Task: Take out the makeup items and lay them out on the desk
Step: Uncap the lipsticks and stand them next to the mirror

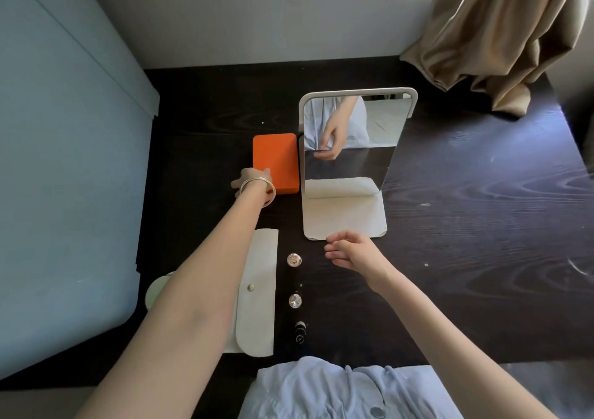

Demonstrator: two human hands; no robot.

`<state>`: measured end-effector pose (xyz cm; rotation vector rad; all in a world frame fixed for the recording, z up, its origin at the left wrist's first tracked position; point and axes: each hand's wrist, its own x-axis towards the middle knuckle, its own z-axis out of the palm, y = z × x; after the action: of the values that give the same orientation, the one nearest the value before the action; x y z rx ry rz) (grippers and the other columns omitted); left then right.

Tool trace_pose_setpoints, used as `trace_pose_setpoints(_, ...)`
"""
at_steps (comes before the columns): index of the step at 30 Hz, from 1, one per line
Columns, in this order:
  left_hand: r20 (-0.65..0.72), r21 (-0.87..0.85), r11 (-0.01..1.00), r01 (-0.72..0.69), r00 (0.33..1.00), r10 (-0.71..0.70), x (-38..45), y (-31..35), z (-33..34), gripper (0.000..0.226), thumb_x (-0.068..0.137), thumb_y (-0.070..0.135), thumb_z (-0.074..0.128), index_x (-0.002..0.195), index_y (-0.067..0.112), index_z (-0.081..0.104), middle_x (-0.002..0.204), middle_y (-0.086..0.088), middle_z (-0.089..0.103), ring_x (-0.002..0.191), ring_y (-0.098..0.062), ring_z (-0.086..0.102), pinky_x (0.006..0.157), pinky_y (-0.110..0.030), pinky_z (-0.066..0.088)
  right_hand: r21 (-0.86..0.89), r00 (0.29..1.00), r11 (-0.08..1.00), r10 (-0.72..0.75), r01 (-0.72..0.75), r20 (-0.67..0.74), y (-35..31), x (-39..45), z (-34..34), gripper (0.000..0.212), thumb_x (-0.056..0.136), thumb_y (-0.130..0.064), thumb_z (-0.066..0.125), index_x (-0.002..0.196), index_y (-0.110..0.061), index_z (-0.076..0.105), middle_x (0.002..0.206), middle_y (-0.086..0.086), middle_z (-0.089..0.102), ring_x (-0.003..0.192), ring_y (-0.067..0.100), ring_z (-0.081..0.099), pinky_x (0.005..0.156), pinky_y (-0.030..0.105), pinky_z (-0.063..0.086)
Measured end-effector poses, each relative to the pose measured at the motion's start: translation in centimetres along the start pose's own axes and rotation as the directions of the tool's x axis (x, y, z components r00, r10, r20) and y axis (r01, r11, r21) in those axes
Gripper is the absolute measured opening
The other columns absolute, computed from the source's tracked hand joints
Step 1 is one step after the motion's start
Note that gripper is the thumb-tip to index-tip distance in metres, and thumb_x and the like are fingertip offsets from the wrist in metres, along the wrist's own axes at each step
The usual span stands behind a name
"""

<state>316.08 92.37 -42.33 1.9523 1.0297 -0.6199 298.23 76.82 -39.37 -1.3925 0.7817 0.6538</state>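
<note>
Desk: dark wood grain.
Wall: white, behind desk.
Curtain: tan, desk's far right corner.
Panel: pale blue, left of desk.

— What lay on the dark desk?
— An orange case lay flat beside a cream pouch, closed with its snap.
— And the makeup?
— Three small items stood in a row: two shiny-capped bottles and a black tube.

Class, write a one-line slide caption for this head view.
Left hand reaches the orange box beside the mirror; three small containers line the desk.
</note>
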Motion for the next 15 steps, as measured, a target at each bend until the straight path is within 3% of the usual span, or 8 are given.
trace_pose_setpoints(5,-0.028,0.010,0.999,-0.046,0.999,0.046,-0.5,-0.5,-0.3,0.049,0.088,0.030,0.059,0.128,0.010,0.040,0.139,-0.015,0.029,0.119,-0.038,0.043,0.092,-0.047,0.050,-0.061,0.998,0.997,-0.050,0.052,0.022,0.7,-0.8,-0.5,0.021,0.093,-0.002,0.044,0.089,-0.015,0.060,0.092,0.006,0.064,0.079,0.013,0.063,0.078,0.023,0.051)
trace_pose_setpoints(7,-0.043,0.179,0.976,-0.126,0.990,0.135,-1.5,-1.3,-1.0,0.051,0.091,0.028,0.056,0.133,0.009,0.035,0.140,-0.016,0.029,0.117,-0.037,0.046,0.091,-0.042,0.049,-0.180,0.994,0.977,-0.104,0.111,0.045,1.1,-1.2,-0.5,0.023,0.090,-0.001,0.046,0.088,-0.017,0.062,0.091,0.005,0.064,0.081,0.013,0.062,0.076,0.022,0.050)
trace_pose_setpoints(9,0.005,0.437,0.859,-0.265,0.956,0.293,-3.3,-2.7,-2.4,0.050,0.093,0.024,0.053,0.137,0.011,0.033,0.139,-0.016,0.031,0.116,-0.034,0.049,0.086,-0.038,0.046,-0.356,0.981,0.914,-0.189,0.195,0.053,1.5,-1.7,-0.2,0.025,0.087,-0.002,0.049,0.089,-0.021,0.065,0.087,0.001,0.066,0.081,0.012,0.061,0.075,0.022,0.049)
trace_pose_setpoints(12,0.284,0.588,0.568,-0.576,0.804,0.522,-5.9,-6.3,-4.5,0.047,0.087,0.010,0.056,0.131,0.021,0.047,0.133,-0.008,0.043,0.117,-0.026,0.050,0.090,-0.036,0.048,-0.501,0.962,0.823,-0.259,0.266,0.086,2.0,-2.0,0.8,0.030,0.085,-0.001,0.048,0.090,-0.025,0.065,0.082,-0.002,0.063,0.069,0.010,0.053,0.063,0.017,0.045)
trace_pose_setpoints(15,0.551,0.495,0.401,-0.771,0.635,0.542,-8.8,-10.7,-5.2,0.052,0.074,0.012,0.069,0.121,0.030,0.056,0.124,0.001,0.052,0.118,-0.019,0.047,0.100,-0.038,0.044,-0.592,0.958,0.753,-0.242,0.287,0.157,2.4,-1.9,1.7,0.031,0.085,0.000,0.048,0.103,-0.020,0.064,0.091,-0.002,0.062,0.073,0.010,0.053,0.066,0.017,0.044)
